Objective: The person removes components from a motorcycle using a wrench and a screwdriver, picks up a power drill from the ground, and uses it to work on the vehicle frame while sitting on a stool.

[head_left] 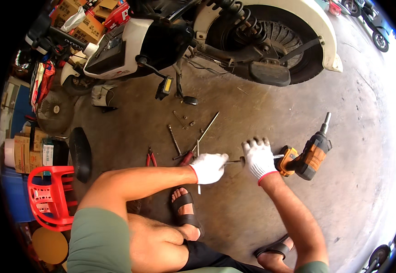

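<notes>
My left hand [208,169], in a white knit glove, is closed around the crossbar end of a T-handle socket wrench [235,162]. The bar sticks out above and below the fist. Further along the shaft, my right hand [258,158], gloved with dirty fingertips, lies over it with fingers curled down; the palm hides the grip. A silver socket end emerges beside that hand, close to an orange and black cordless impact wrench [313,157] lying on the floor. Just beyond my left hand is a red-handled screwdriver [187,158], near a long metal rod [209,126].
A white scooter [129,48] with its rear wheel [271,41] exposed stands ahead. Red-handled pliers [151,158], a second T-shaped wrench [174,140] and small bolts [192,123] lie on the concrete. To the left are a red plastic stool [52,198], a black seat [80,154] and a fan [55,111].
</notes>
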Motion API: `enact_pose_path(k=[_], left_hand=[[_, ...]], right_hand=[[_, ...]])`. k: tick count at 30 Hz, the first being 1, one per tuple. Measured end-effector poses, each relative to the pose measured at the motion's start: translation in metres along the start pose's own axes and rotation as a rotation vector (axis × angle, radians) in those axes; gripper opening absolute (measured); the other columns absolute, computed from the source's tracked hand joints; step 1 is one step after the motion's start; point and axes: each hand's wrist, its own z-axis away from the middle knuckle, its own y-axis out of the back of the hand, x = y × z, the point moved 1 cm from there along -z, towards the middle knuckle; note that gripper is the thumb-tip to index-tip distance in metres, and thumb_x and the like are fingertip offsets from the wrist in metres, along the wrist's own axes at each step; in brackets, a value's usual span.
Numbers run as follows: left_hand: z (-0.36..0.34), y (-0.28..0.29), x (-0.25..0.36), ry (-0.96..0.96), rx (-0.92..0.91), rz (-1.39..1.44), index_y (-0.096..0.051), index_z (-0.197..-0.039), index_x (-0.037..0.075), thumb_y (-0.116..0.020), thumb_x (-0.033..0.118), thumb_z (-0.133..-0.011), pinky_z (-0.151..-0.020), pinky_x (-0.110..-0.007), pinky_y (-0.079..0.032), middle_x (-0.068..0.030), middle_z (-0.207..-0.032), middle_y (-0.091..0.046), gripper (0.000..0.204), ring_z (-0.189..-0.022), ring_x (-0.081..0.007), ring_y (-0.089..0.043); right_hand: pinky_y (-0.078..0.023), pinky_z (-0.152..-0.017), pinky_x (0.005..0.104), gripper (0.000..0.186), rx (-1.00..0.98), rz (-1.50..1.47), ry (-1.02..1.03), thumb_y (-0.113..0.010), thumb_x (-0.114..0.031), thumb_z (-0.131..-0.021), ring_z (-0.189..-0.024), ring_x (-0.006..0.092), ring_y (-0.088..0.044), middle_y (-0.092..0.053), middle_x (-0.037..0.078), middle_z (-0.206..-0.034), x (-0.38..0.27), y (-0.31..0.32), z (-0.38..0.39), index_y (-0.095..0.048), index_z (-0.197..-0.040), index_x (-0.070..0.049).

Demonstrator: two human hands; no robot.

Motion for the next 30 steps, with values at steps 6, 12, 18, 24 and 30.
enact_pose_path(k=[6,12,18,24,30], left_hand=[[-0.002,0.065,-0.028,-0.243,0.188,-0.230,-0.055,-0.098,0.012,-0.061,0.017,-0.080,-0.067,-0.044,-0.050,-0.0088,-0.078,-0.062,0.019,-0.075,-0.0301,-0.064],[-0.023,0.127,0.032,-0.755,0.687,-0.189,-0.053,-0.121,0.008,-0.066,-0.001,-0.063,-0.100,-0.046,-0.043,-0.0112,-0.118,-0.052,0.060,-0.111,-0.0318,-0.053],[-0.017,0.136,0.058,-0.637,0.674,0.016,-0.057,-0.111,0.009,-0.061,0.002,-0.074,-0.092,-0.044,-0.045,-0.0119,-0.111,-0.056,0.038,-0.106,-0.0331,-0.054],[-0.033,0.085,0.021,-0.494,0.370,0.038,-0.059,-0.107,0.009,-0.061,0.004,-0.077,-0.091,-0.041,-0.045,-0.0095,-0.109,-0.059,0.030,-0.103,-0.0302,-0.056],[-0.027,0.072,0.021,-0.450,0.257,-0.004,-0.062,-0.101,0.010,-0.059,0.009,-0.080,-0.092,-0.039,-0.045,-0.0081,-0.105,-0.061,0.020,-0.103,-0.0287,-0.056]], right_hand=[[-0.051,-0.062,0.0350,0.031,-0.875,-0.817,-0.261,-0.049,-0.028,-0.095,-0.067,0.0213,-0.064,-0.065,0.013,-0.074,-0.024,0.086,0.005,-0.060,-0.100,0.001],[-0.041,-0.054,0.0277,0.020,-0.418,-0.918,-0.432,-0.051,-0.016,-0.097,-0.058,0.0106,-0.049,-0.050,0.003,-0.063,-0.008,0.161,0.066,-0.060,-0.098,0.001],[-0.026,-0.035,0.0204,0.021,0.237,-1.052,-0.655,-0.040,-0.013,-0.100,-0.040,0.0037,-0.034,-0.044,-0.003,-0.056,0.015,0.228,0.122,-0.057,-0.101,0.000],[-0.026,-0.037,0.0185,0.022,0.538,-0.948,-0.569,-0.042,-0.015,-0.101,-0.042,0.0015,-0.031,-0.040,-0.005,-0.057,0.030,0.232,0.101,-0.058,-0.108,-0.001],[-0.022,-0.035,0.0188,0.027,0.578,-0.910,-0.499,-0.043,-0.021,-0.103,-0.041,0.0004,-0.029,-0.038,-0.007,-0.057,0.027,0.253,0.101,-0.058,-0.112,0.000]])
